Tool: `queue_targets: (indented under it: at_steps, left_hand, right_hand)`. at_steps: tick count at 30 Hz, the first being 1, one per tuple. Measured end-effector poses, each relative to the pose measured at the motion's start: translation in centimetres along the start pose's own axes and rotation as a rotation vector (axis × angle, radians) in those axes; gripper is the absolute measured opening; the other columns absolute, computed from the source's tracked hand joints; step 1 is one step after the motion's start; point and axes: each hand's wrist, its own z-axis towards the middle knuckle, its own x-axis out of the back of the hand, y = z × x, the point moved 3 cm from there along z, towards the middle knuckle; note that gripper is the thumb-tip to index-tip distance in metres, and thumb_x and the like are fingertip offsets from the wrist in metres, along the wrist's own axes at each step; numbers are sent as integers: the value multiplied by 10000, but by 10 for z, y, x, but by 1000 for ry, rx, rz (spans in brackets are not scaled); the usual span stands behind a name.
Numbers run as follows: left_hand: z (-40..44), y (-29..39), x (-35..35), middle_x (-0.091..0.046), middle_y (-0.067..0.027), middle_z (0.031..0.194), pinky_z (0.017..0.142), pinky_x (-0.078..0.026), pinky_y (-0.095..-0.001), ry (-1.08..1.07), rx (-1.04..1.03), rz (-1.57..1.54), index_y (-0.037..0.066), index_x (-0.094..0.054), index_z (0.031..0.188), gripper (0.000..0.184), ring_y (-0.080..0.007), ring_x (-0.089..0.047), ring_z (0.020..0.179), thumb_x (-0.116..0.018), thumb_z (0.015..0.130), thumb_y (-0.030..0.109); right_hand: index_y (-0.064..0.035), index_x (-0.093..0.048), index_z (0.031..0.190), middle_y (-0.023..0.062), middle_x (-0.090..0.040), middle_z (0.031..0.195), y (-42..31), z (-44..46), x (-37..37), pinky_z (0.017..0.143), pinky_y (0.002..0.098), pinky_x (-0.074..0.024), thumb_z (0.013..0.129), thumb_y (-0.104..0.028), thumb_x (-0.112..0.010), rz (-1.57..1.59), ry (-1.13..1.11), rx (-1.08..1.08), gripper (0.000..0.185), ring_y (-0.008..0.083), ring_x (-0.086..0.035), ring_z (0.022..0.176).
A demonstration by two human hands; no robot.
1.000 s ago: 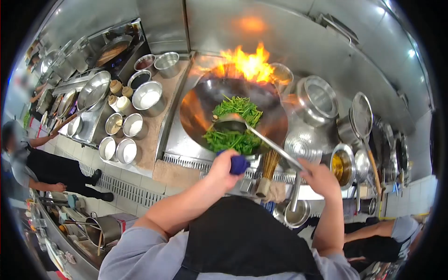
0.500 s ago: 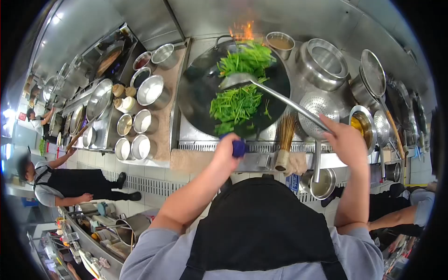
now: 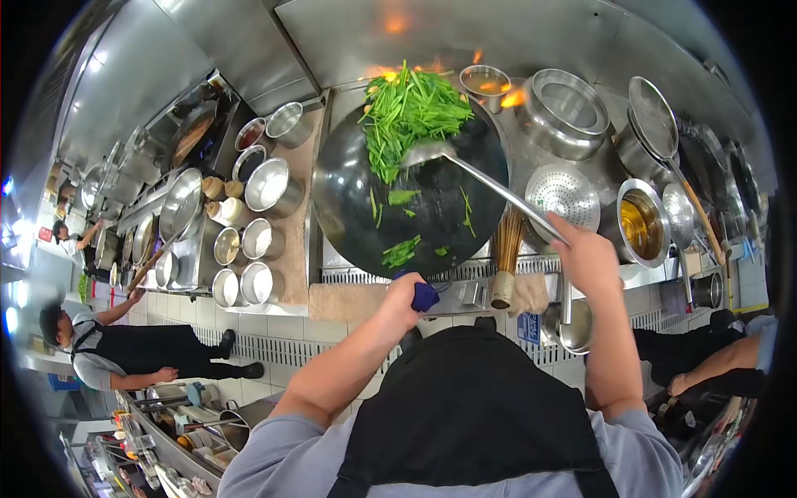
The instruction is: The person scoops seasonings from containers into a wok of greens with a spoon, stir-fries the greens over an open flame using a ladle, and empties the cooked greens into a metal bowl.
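Note:
My left hand (image 3: 402,300) is closed around a purple cloth (image 3: 425,296) at the near rim of a large dark wok (image 3: 342,195); the wok's handle under it is hidden. My right hand (image 3: 586,259) grips the long metal handle of a ladle (image 3: 504,192). The ladle's bowl lies over the wok, touching the near side of a heap of long green leafy vegetables (image 3: 419,108). That heap sits at the wok's far side, reaching up to its rim. A few loose leaves (image 3: 402,251) lie nearer me on the wok's surface.
Flames (image 3: 390,73) rise behind the wok. Steel seasoning pots (image 3: 269,184) stand to the left. On the right are a bamboo brush (image 3: 506,257), a perforated strainer (image 3: 564,199), a lidded pot (image 3: 569,112) and a bowl of yellow oil (image 3: 639,226). Another person (image 3: 124,340) stands at left.
The wok now tilts more toward the camera. The greens have gathered into one heap at its far side, and flames have spread to the right. Both hands keep their holds.

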Motion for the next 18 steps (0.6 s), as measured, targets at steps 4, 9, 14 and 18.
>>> queue_targets:
  at_steps: [4, 9, 14, 18]
  left_hand:
    - [-28, 42, -39, -573, -72, 745, 487, -425, -347, -75, -100, -272, 104, -531, 910, 183, -224, -568, 619, -599, 758, 179]
    - [12, 90, -52, -520, -50, 686, 445, -385, -328, -154, -219, -273, 114, -487, 819, 123, -198, -527, 578, -580, 793, 188]
    - [33, 102, -55, -485, -20, 659, 398, -326, -292, -138, -201, -188, 150, -475, 799, 145, -165, -477, 517, -584, 815, 243]
    - [22, 90, -41, -554, -25, 715, 388, -335, -285, -388, -133, -230, 160, -523, 843, 242, -159, -520, 542, -608, 844, 386]
  right_hand:
    - [-166, -565, 1277, 195, -662, 991, 51, -7, 17, 790, 427, -493, 846, -213, -635, 118, -73, -50, 439, 362, -636, 900]
    - [-127, -538, 1297, 238, -642, 1032, 56, 39, -28, 842, 431, -479, 881, -232, -593, 291, 56, -109, 433, 410, -613, 961]
    - [50, -402, 1313, 340, -616, 940, -38, 67, -110, 833, 505, -478, 852, -181, -512, 258, -152, -165, 528, 472, -601, 932]
    - [-8, -462, 1303, 319, -610, 976, -65, 40, -72, 819, 467, -467, 832, -153, -586, 470, -201, 61, 508, 480, -576, 947]
